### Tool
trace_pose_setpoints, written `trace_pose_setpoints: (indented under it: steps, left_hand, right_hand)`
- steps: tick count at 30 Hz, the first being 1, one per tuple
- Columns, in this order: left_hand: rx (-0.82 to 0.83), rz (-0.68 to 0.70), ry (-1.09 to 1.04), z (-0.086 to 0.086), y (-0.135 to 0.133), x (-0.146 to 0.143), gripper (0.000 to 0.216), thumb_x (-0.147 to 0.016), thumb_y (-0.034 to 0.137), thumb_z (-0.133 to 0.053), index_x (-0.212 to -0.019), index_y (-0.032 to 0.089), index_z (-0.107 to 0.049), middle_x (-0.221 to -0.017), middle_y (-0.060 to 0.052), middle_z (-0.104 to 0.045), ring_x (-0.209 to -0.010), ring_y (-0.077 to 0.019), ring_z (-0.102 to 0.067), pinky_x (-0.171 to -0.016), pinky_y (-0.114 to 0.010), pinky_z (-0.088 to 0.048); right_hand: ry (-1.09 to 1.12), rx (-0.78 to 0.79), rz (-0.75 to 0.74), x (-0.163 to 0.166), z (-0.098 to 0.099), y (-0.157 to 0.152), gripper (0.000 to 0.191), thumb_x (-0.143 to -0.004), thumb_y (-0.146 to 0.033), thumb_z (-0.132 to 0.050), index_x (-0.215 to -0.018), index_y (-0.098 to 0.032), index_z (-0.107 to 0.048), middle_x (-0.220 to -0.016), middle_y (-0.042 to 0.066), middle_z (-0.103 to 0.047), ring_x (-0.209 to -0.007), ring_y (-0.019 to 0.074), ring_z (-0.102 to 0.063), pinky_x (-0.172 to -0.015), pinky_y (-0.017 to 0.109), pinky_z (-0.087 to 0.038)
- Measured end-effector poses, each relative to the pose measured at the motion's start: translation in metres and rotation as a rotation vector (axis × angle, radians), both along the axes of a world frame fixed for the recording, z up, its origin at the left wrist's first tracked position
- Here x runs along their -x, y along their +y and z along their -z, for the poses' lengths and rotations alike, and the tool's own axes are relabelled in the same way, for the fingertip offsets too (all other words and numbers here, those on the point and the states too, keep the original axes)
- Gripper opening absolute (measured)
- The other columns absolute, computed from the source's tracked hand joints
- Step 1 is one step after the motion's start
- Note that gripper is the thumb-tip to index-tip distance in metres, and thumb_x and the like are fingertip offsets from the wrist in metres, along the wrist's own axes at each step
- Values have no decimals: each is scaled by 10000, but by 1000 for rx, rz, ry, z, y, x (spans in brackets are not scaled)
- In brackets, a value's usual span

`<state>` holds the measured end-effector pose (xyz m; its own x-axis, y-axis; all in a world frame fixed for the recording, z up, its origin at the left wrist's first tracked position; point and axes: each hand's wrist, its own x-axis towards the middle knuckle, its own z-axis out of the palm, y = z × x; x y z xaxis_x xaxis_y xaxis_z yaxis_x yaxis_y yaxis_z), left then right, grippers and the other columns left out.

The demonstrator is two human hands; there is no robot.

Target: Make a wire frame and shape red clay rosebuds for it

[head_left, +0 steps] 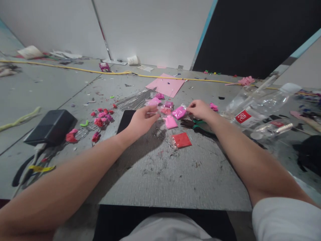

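My right hand [200, 109] pinches the clear edge of a small bag of magenta modelling clay [180, 112] on the worktop. Across from it, my left hand [145, 117] hovers with fingers stretched and apart, holding nothing I can see, over the left side of the small bags. Between the hands lie a light pink clay bag [171, 122], a coral one [166, 110] and a purple-pink one [168, 105]. Nearer to me is a red clay bag [182, 140]. Green-handled pliers [198, 127] lie just below my right hand.
To the left are a black power adapter [51, 127] and small pink and red flowers [101, 117]. Thin wires [137, 99] and pink paper [167, 85] lie behind the bags. Plastic bottles [271, 103] stand and lie at right. A yellow cable [92, 71] crosses the back.
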<state>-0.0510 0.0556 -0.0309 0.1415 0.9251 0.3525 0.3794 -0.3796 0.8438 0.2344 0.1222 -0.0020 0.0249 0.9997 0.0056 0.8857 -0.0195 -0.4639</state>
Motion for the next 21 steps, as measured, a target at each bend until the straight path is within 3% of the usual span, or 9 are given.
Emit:
trace_pose_setpoints:
  steps: [4, 6, 10, 14, 16, 17, 19, 21]
  left_hand:
    - [-105, 126, 252, -1, -4, 1, 177, -895, 286, -681, -1017, 191, -768, -984, -85, -783, -772, -174, -697, -735, -327, -571]
    - [-169, 180, 365, -2, -5, 2, 176, -898, 271, -660, -1008, 194, -772, -967, -89, -767, -820, -198, -694, -784, -354, -564]
    - [-257, 219, 529, -3, -4, 4, 198, -932, 256, -604, -1002, 170, -768, -1024, -137, -748, -977, -275, -686, -908, -447, -540]
    - [-283, 257, 637, -2, -4, 5, 202, -949, 269, -590, -939, 166, -764, -948, -140, -720, -967, -298, -671, -904, -469, -531]
    - [-284, 302, 672, -2, -5, 5, 190, -949, 267, -601, -942, 180, -770, -927, -120, -709, -959, -286, -670, -888, -440, -532]
    - [-281, 332, 684, -2, -6, 4, 181, -946, 255, -607, -956, 187, -774, -942, -113, -709, -966, -278, -673, -885, -422, -533]
    - [-271, 399, 697, -3, -7, 3, 178, -939, 213, -612, -990, 197, -782, -994, -105, -714, -983, -260, -681, -886, -390, -534]
    - [-259, 459, 703, -3, -7, 2, 197, -934, 173, -608, -1007, 202, -789, -1023, -98, -717, -989, -247, -688, -895, -373, -533]
  right_hand:
    - [28, -146, 47, -6, 5, 7, 231, -871, -171, -667, -1102, -159, -669, -1016, 103, -767, -798, 191, -691, -690, 287, -517]
    - [7, -190, 63, -7, 7, 7, 266, -869, -126, -643, -1134, -152, -650, -1043, 117, -759, -865, 209, -696, -750, 304, -528]
    - [-70, -224, 63, -2, 7, -1, 214, -879, -125, -642, -1088, -142, -684, -1045, 188, -735, -1019, 334, -683, -901, 443, -520]
    - [-96, -287, -66, 20, 6, -18, 225, -907, -178, -642, -1114, -118, -710, -1327, 278, -622, -1325, 445, -522, -1113, 579, -386]
    - [-54, -272, -172, 34, 7, -26, 192, -945, -270, -644, -1092, -169, -717, -1297, 214, -658, -1283, 387, -567, -1098, 528, -427]
    - [-24, -238, -223, 41, 9, -29, 190, -948, -339, -668, -1064, -197, -716, -1183, 168, -710, -1167, 342, -637, -1033, 485, -481]
    - [41, -168, -284, 51, 15, -32, 295, -905, -432, -740, -1102, -217, -688, -985, 96, -747, -938, 270, -698, -884, 416, -542]
    - [104, -116, -312, 57, 20, -34, 391, -870, -409, -789, -1177, -216, -642, -922, 51, -751, -841, 218, -708, -790, 353, -555]
